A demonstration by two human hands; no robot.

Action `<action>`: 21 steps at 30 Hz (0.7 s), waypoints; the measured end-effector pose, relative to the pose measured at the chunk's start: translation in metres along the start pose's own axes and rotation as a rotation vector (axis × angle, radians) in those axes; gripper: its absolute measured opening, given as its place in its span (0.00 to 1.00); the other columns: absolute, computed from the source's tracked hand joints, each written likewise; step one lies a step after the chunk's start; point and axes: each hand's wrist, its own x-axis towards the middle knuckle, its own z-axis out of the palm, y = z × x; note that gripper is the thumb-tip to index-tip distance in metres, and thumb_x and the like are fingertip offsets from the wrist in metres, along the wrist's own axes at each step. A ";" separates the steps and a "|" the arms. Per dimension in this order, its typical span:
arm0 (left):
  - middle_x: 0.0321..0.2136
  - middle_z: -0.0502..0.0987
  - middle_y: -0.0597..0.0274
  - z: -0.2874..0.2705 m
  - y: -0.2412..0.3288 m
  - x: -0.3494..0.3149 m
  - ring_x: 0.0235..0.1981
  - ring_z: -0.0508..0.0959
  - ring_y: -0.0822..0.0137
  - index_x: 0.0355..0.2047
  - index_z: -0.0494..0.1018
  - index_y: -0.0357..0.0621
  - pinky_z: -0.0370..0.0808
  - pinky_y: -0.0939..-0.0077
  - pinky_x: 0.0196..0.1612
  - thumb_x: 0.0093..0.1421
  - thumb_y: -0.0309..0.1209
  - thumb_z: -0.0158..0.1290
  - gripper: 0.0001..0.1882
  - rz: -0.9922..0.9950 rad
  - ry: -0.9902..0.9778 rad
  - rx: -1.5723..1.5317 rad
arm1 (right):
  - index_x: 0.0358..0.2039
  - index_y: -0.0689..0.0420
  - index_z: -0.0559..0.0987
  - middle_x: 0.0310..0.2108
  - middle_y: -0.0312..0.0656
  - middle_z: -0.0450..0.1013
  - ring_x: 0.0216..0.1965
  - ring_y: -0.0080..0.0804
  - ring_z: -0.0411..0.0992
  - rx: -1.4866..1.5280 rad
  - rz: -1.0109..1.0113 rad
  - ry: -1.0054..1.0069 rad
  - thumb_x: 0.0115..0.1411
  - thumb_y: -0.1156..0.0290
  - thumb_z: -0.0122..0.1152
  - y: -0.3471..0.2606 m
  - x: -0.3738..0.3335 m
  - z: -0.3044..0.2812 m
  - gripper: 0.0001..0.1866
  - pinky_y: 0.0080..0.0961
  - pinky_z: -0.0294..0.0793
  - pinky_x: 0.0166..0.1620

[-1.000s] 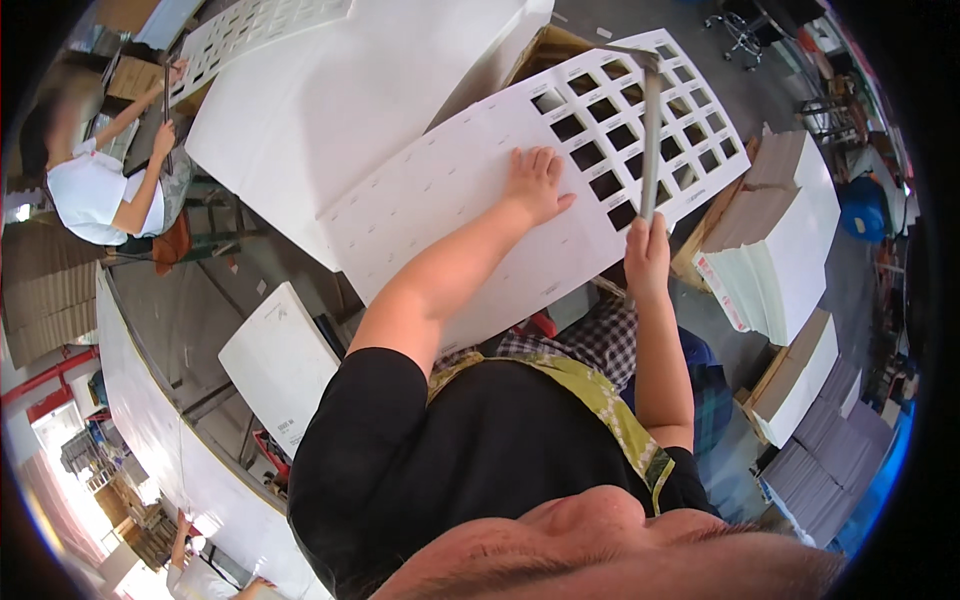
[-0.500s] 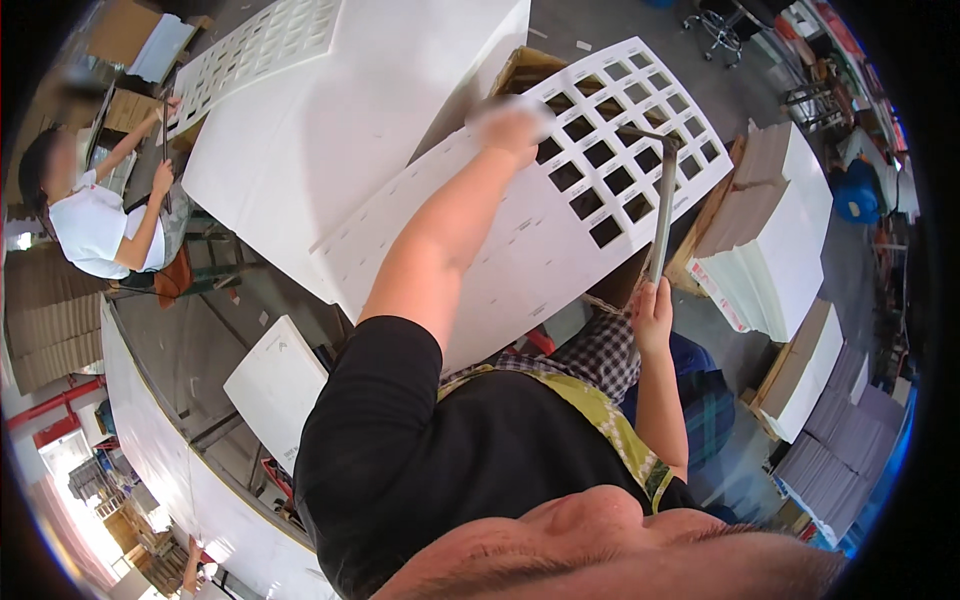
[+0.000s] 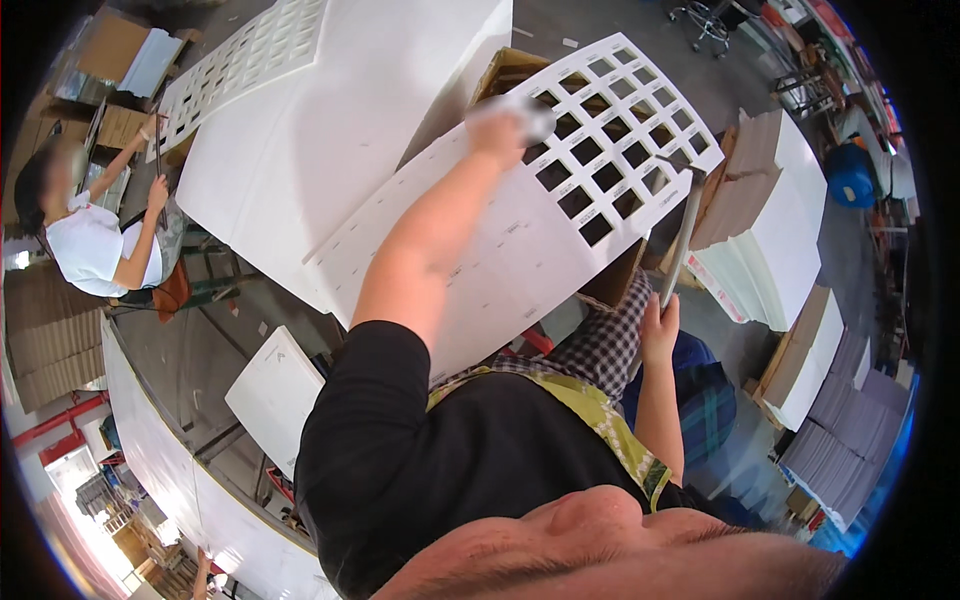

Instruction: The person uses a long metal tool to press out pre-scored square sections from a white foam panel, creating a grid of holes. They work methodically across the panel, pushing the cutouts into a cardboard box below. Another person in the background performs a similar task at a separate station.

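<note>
A large white sheet (image 3: 480, 250) lies in front of me, and a grid of square cut-out holes (image 3: 608, 177) runs through its far right part. My left hand (image 3: 497, 138) is on the sheet beside the holes; its fingers are smeared, so I cannot tell what they hold. Closed round the lower end of a long metal rod (image 3: 684, 232) is my right hand (image 3: 659, 330). A thin crosspiece at the rod's top, rather like a narrow hammer head, is over the sheet's right edge. Whether it touches the sheet is unclear.
An open cardboard box (image 3: 510, 72) is partly under the sheet. Left of it rises a big white stack (image 3: 330, 140). Board stacks (image 3: 765, 220) stand at right. A co-worker (image 3: 95, 240) holds a similar rod at far left, near another holed sheet (image 3: 240, 75).
The rod's head has moved right and slightly down, from over the holes to the sheet's right edge. My right hand has lowered a little. My left hand stays by the holes.
</note>
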 end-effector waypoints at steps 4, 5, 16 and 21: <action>0.44 0.72 0.55 -0.029 -0.066 -0.020 0.43 0.72 0.49 0.45 0.69 0.51 0.70 0.57 0.47 0.52 0.29 0.54 0.18 0.069 0.318 -0.244 | 0.33 0.54 0.67 0.21 0.34 0.69 0.15 0.16 0.62 -0.122 -0.284 0.215 0.60 0.68 0.57 0.035 0.074 -0.013 0.09 0.15 0.59 0.15; 0.43 0.73 0.55 -0.037 -0.088 -0.033 0.44 0.72 0.49 0.46 0.70 0.51 0.70 0.57 0.47 0.53 0.31 0.54 0.18 -0.010 0.322 -0.180 | 0.33 0.55 0.67 0.23 0.37 0.71 0.15 0.17 0.63 0.058 -0.166 0.195 0.59 0.69 0.58 0.018 0.084 -0.008 0.09 0.17 0.59 0.15; 0.45 0.71 0.60 -0.071 -0.172 -0.123 0.49 0.69 0.53 0.43 0.74 0.56 0.69 0.55 0.48 0.61 0.47 0.44 0.17 -0.405 -0.186 -0.018 | 0.31 0.54 0.67 0.17 0.31 0.62 0.12 0.19 0.61 0.319 -0.064 0.194 0.57 0.70 0.60 -0.012 0.189 0.023 0.10 0.18 0.57 0.12; 0.41 0.74 0.55 -0.057 -0.166 -0.120 0.45 0.72 0.51 0.39 0.73 0.49 0.69 0.54 0.46 0.64 0.45 0.40 0.17 -0.279 -0.166 0.012 | 0.31 0.54 0.66 0.17 0.32 0.63 0.12 0.20 0.60 0.315 -0.107 0.213 0.55 0.72 0.63 0.000 0.201 0.020 0.12 0.19 0.58 0.12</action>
